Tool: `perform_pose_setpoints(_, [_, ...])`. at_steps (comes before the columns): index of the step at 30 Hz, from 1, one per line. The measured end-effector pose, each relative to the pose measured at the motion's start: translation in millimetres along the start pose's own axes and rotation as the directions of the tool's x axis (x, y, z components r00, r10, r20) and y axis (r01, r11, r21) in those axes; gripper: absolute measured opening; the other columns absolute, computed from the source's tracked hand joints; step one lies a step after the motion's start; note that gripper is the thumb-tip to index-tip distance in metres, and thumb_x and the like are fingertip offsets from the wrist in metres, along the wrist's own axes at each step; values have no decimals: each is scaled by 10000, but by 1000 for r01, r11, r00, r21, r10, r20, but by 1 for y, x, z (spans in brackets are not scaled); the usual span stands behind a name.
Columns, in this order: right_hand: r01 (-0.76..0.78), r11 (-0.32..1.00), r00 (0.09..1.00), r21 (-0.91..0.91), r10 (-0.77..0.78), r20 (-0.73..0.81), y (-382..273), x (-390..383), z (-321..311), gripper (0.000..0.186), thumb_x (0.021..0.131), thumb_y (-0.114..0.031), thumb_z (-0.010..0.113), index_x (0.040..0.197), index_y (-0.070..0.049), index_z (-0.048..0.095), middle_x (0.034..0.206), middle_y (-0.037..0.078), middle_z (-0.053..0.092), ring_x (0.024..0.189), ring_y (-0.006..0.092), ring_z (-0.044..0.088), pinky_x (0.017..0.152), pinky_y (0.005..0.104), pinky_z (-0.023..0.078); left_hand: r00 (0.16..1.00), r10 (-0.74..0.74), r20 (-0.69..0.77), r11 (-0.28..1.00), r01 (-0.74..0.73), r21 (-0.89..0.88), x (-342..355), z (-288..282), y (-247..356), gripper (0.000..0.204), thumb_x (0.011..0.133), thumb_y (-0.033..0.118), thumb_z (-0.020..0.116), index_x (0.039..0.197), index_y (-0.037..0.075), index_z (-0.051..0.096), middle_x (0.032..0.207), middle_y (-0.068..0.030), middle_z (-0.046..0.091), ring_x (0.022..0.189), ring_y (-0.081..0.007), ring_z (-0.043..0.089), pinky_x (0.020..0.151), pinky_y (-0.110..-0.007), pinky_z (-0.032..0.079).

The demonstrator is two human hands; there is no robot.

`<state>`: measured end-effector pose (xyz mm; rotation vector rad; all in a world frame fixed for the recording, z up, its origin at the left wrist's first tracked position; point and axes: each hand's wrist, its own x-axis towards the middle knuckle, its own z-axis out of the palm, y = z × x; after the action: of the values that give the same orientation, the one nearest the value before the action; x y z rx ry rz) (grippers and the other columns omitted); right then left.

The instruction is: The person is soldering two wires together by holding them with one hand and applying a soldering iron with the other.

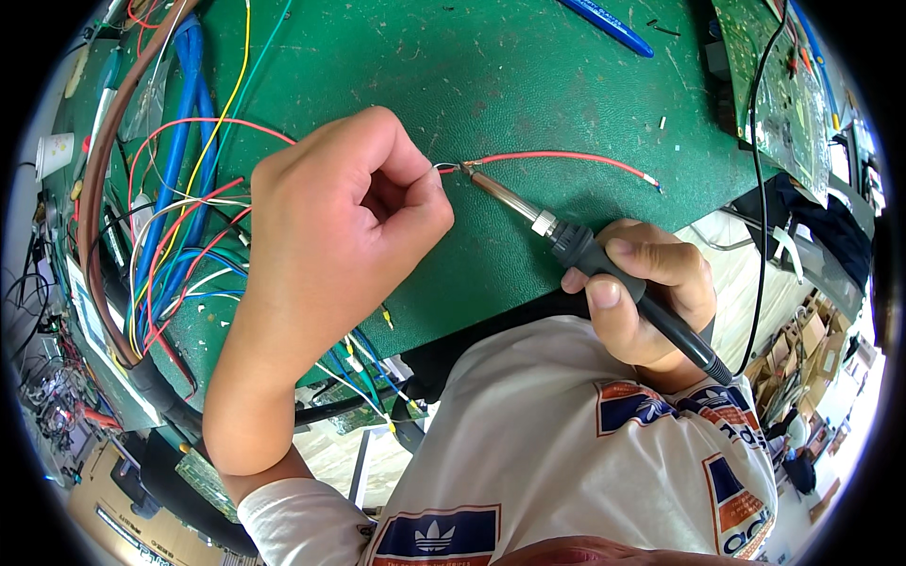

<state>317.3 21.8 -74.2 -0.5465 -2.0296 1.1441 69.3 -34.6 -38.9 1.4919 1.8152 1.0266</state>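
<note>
My left hand point(335, 203) is closed in a pinch, thumb against forefinger. A short bit of red insulation and a thin silvery strand point(442, 164) come out at its fingertips. From there a red wire point(566, 155) curves to the right over the green mat, its far end stripped and whitish. My right hand point(661, 288) grips a soldering iron point(604, 259) by its dark grey handle. The iron's tip touches or nearly touches the joint on the red wire, just right of my left fingertips. What else lies inside the left pinch is hidden.
A thick bundle of coloured wires and blue cables point(179, 179) lies left on the green mat point(528, 94). At the top is a blue pen point(609, 26). A circuit board point(779, 94) sits far right, beside the iron's black cord point(759, 198). Crimped wire ends point(363, 363) lie near the front edge.
</note>
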Motion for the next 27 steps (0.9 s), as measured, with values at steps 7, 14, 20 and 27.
perform_pose_setpoints(7, [-25,1000,1000,-10,25,6,-1,-1,-1,228,946,-46,640,1102,8,483,813,174,625,652,193,664,572,318,544,1000,5,0,1000,-5,16,0,0,1,140,819,-66,698,774,-10,577,702,2,619,621,-8,551,535,-178,468])
perform_pose_setpoints(14, [-52,999,999,-4,52,7,-2,-2,-2,230,945,-48,643,1101,4,482,826,182,627,655,198,665,575,323,545,1000,-14,6,1000,14,0,-1,-1,-1,138,825,-70,691,775,-13,575,715,0,616,626,-10,554,536,-174,468])
perform_pose_setpoints(20, [-67,998,998,-11,67,16,-3,-3,-3,232,945,-51,645,1104,3,486,837,187,631,660,192,666,589,319,546,1000,-23,3,1000,23,-6,-1,-1,-1,136,826,-70,687,777,-12,575,717,3,615,631,-10,557,537,-173,469])
perform_pose_setpoints(27, [-85,996,996,10,85,11,-4,-3,-4,230,946,-44,642,1110,6,488,849,185,633,686,194,669,616,324,549,997,-81,19,993,83,-86,-1,-1,-4,114,899,-4,668,834,4,575,713,-3,606,628,-20,564,531,-169,453])
